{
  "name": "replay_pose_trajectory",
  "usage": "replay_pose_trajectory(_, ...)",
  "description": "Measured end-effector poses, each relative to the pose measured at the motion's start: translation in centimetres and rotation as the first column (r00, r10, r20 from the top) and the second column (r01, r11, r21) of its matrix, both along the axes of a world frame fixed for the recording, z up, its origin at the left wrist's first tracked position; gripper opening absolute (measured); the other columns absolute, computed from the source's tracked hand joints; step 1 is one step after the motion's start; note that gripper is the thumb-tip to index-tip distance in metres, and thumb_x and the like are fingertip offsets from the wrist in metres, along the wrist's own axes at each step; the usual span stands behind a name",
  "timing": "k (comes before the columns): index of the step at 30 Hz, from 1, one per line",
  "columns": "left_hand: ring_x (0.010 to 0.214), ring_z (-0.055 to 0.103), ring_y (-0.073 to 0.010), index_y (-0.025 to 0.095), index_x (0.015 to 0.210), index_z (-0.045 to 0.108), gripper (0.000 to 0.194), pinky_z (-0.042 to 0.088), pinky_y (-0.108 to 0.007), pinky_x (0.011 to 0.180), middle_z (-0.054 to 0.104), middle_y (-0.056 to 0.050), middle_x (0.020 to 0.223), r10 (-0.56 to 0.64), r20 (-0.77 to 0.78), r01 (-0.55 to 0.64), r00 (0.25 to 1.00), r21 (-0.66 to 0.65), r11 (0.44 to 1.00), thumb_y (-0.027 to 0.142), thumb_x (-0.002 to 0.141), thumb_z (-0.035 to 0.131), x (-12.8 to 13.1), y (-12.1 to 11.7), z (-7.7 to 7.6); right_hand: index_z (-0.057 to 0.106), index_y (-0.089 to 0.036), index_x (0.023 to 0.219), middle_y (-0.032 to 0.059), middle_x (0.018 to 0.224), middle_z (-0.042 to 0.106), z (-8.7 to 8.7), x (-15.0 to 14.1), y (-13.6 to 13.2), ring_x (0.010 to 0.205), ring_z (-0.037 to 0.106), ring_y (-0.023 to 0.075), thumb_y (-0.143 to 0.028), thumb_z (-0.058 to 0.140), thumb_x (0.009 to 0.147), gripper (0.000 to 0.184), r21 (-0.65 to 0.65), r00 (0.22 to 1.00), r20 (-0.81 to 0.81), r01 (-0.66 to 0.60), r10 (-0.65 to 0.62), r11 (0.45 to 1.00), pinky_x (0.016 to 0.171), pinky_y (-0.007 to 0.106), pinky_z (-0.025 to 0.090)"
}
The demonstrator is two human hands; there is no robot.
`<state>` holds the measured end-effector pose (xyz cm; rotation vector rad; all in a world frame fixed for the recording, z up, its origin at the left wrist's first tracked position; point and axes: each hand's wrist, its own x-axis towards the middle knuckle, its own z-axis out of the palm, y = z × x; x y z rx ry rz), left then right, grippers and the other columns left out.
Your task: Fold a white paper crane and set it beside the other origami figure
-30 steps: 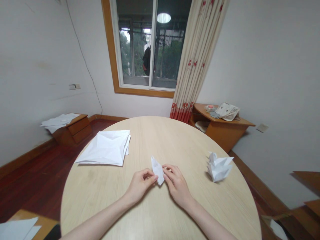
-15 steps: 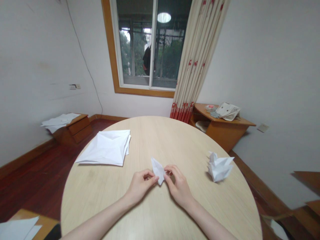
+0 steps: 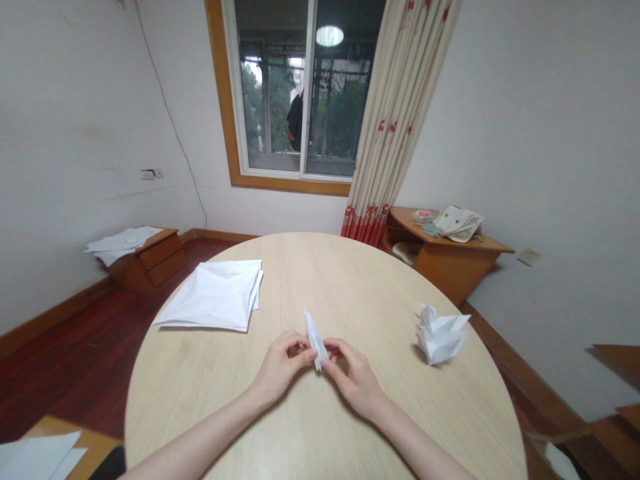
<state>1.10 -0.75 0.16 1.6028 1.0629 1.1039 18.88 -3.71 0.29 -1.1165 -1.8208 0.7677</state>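
Folded paper (image 3: 314,340), just one small white piece, is in the head view, held between two hands over the near half of the round worktop (image 3: 320,280). It is thin and pointy, and its sharp tip leans away and a bit to the left. I cannot tell if its bottom end touches the wood. The left hand (image 3: 280,363) pinches its left side with bent fingers (image 3: 304,361). The right hand (image 3: 357,380) pinches it low down on the right side, with its fingers curled in too.

One stack of white paper (image 3: 215,297) lies flat on the far left of the worktop; I cannot count all its sheets. One bunch of folded paper shapes (image 3: 443,337) sits near the right edge, with points sticking up. Some hide behind others, so I cannot count them.

Past the worktop are one window (image 3: 273,100), one curtain (image 3: 383,127) with red flowers, one little cabinet (image 3: 163,260) with two drawers, and one corner desk (image 3: 453,270) with a pale bag (image 3: 457,223) on top.
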Motion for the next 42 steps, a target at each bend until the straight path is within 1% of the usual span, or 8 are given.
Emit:
replay_pose_trajectory(2, 0.075, 0.054, -0.0161, 0.018, 0.072, 0.071, 0.022, 0.040, -0.027, 0.069, 0.059, -0.003, 0.084, -0.007, 0.019, 0.007, 1.000, 0.020, 1.000, 0.040, 0.073, 0.071, -0.05, 0.04, 0.06, 0.057, -0.018, 0.105, 0.0052, 0.090, 0.067, -0.06, -0.05, -0.02, 0.074, 0.060, 0.0162, -0.026, 0.059, 0.084, 0.023, -0.036, 1.000, -0.023, -0.015, 0.014, 0.999, 0.071, 0.029, 0.050)
replay_pose_trajectory(5, 0.098, 0.057, -0.0207, 0.018, 0.071, 0.071, 0.021, 0.043, -0.030, 0.084, 0.059, -0.007, 0.103, -0.047, 0.106, 0.045, 0.993, 0.025, 0.999, 0.039, 0.073, 0.072, -0.04, 0.07, -0.01, 0.057, -0.018, 0.105, 0.0037, 0.088, 0.066, -0.30, -0.09, 0.01, 0.072, 0.059, 0.0155, -0.022, 0.063, 0.078, 0.027, -0.059, 0.999, -0.050, -0.020, 0.017, 0.998, 0.070, 0.029, 0.049)
replay_pose_trajectory(9, 0.114, 0.054, -0.0240, 0.018, 0.072, 0.070, 0.019, 0.037, -0.034, 0.099, 0.061, -0.009, 0.116, -0.103, 0.174, 0.106, 0.979, -0.009, 0.994, 0.037, 0.074, 0.072, 0.05, 0.13, -0.25, 0.057, -0.018, 0.105, 0.0043, 0.090, 0.066, -0.53, -0.05, 0.14, 0.074, 0.059, 0.0155, -0.023, 0.062, 0.079, 0.027, -0.055, 0.999, -0.044, -0.019, 0.016, 0.998, 0.071, 0.029, 0.049)
replay_pose_trajectory(14, 0.096, 0.063, -0.0218, 0.017, 0.075, 0.069, 0.020, 0.043, -0.034, 0.092, 0.069, -0.008, 0.105, -0.144, 0.229, 0.162, 0.963, -0.061, 0.985, 0.036, 0.076, 0.071, 0.09, 0.14, -0.33, 0.057, -0.017, 0.106, 0.0058, 0.093, 0.067, -0.38, 0.04, 0.24, 0.075, 0.059, 0.0160, -0.024, 0.061, 0.081, 0.027, -0.066, 0.999, -0.040, -0.025, 0.022, 0.998, 0.073, 0.031, 0.050)
replay_pose_trajectory(23, 0.097, 0.063, -0.0233, 0.016, 0.075, 0.073, 0.022, 0.043, -0.036, 0.094, 0.070, -0.010, 0.101, -0.067, 0.204, 0.072, 0.977, -0.021, 0.997, 0.038, 0.073, 0.073, -0.09, 0.40, 0.03, 0.058, -0.018, 0.108, 0.0066, 0.098, 0.067, -0.14, 0.34, 0.21, 0.077, 0.061, 0.0158, -0.027, 0.059, 0.084, 0.026, 0.009, 0.999, -0.039, -0.010, 0.010, 1.000, 0.073, 0.030, 0.051)
replay_pose_trajectory(31, 0.088, 0.062, -0.0205, 0.016, 0.084, 0.071, 0.024, 0.047, -0.034, 0.084, 0.068, -0.007, 0.091, -0.020, 0.194, 0.024, 0.981, -0.017, 1.000, 0.037, 0.073, 0.072, -0.15, 0.36, 0.10, 0.060, -0.019, 0.108, 0.0071, 0.096, 0.065, 0.27, 0.53, 0.38, 0.078, 0.062, 0.0167, -0.028, 0.058, 0.086, 0.024, 0.035, 0.997, -0.082, 0.008, -0.005, 0.999, 0.071, 0.030, 0.053)
replay_pose_trajectory(37, 0.071, 0.060, -0.0131, 0.020, 0.116, 0.053, 0.054, 0.048, -0.025, 0.068, 0.063, 0.001, 0.080, 0.009, 0.315, 0.034, 0.949, -0.132, 0.991, 0.030, 0.068, 0.075, 0.10, 0.18, 0.10, 0.057, -0.018, 0.106, 0.0035, 0.088, 0.062, -0.17, 0.35, 0.54, 0.069, 0.062, 0.0137, -0.028, 0.063, 0.077, 0.032, -0.156, 0.965, -0.259, -0.007, -0.034, 0.988, 0.064, 0.028, 0.053)
replay_pose_trajectory(42, 0.071, 0.059, -0.0139, 0.015, 0.106, 0.064, 0.045, 0.047, -0.027, 0.070, 0.064, -0.002, 0.078, -0.035, 0.264, 0.077, 0.964, -0.149, 0.986, 0.031, 0.066, 0.076, 0.03, 0.28, -0.15, 0.057, -0.018, 0.100, -0.0029, 0.073, 0.057, -0.06, 0.15, 0.43, 0.056, 0.057, 0.0105, -0.034, 0.070, 0.072, 0.035, -0.297, 0.940, -0.336, -0.046, -0.059, 0.954, 0.053, 0.024, 0.050)
